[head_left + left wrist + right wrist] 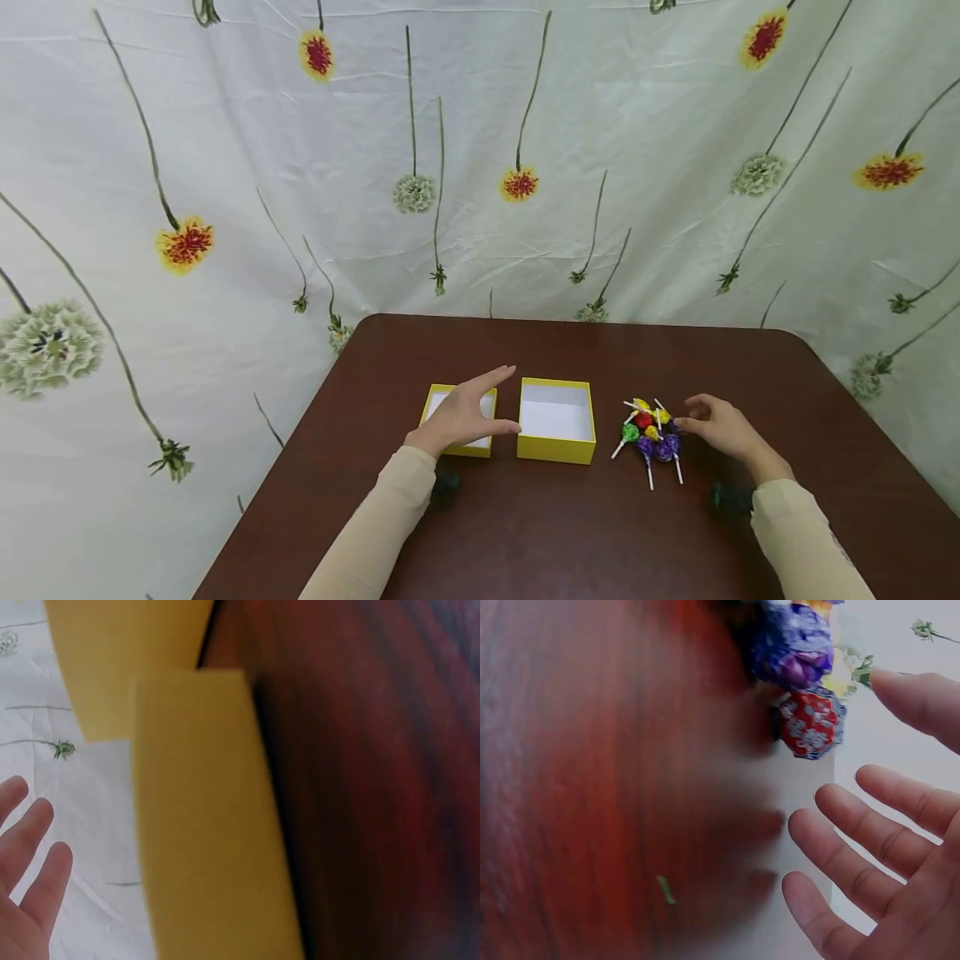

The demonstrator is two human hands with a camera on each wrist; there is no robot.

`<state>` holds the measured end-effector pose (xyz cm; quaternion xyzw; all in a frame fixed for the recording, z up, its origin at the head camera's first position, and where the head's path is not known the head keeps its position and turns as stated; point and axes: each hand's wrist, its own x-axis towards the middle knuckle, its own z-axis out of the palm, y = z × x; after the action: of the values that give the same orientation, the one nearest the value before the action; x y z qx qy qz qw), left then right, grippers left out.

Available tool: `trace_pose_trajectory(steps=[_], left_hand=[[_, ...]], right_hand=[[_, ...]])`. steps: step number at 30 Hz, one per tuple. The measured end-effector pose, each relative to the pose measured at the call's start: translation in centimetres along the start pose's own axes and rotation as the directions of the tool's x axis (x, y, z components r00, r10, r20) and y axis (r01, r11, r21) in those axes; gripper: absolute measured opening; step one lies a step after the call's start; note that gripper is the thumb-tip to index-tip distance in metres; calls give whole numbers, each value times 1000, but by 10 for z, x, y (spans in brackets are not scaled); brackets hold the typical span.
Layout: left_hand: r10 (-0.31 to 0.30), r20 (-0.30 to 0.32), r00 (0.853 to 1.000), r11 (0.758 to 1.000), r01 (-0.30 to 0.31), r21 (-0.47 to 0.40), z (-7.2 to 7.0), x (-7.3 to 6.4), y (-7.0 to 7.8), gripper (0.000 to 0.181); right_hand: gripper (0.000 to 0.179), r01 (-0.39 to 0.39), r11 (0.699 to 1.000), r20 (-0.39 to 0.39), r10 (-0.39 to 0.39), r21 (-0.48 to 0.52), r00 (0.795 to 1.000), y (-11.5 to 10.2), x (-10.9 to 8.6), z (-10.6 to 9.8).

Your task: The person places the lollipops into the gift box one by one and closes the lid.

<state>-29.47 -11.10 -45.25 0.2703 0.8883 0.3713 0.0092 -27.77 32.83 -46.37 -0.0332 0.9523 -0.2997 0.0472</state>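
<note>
Five loosely parted fingers on the right hand point(727, 429) held nothing, just beside the lollipops point(663, 450); the left hand point(467, 414), empty, spread wide between the shallow yellow box point(471, 452) and deeper yellow box point(555, 450). Pinching one outlying stick point(650, 476), I judged, would disturb least.

Dark reddish-brown table point(570, 533) before a white floral cloth point(660, 108).

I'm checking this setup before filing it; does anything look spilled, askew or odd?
Nothing looks spilled or damaged. The multicoloured, round-headed wrapped lollipops lie jumbled, sticks pointing several ways, right of the square yellow, white-lined box. Oddest is the white flower-printed cloth backdrop: it seems hung upside down, blooms below their stems.
</note>
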Motion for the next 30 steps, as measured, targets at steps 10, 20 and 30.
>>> trace_pose_trajectory(steps=[10, 20, 30], left_hand=[[34, 5, 999, 998, -34, 50, 18, 1, 1, 85], [50, 8, 999, 997, -50, 63, 23, -3, 0, 74], [78, 41, 996, 990, -82, 115, 24, -4, 4, 62]], right_hand=[[57, -32, 999, -5, 32, 28, 999, 3, -1, 7], [55, -63, 993, -18, 65, 102, 998, 9, 1, 15], [49, -74, 992, -13, 75, 102, 997, 8, 0, 15]])
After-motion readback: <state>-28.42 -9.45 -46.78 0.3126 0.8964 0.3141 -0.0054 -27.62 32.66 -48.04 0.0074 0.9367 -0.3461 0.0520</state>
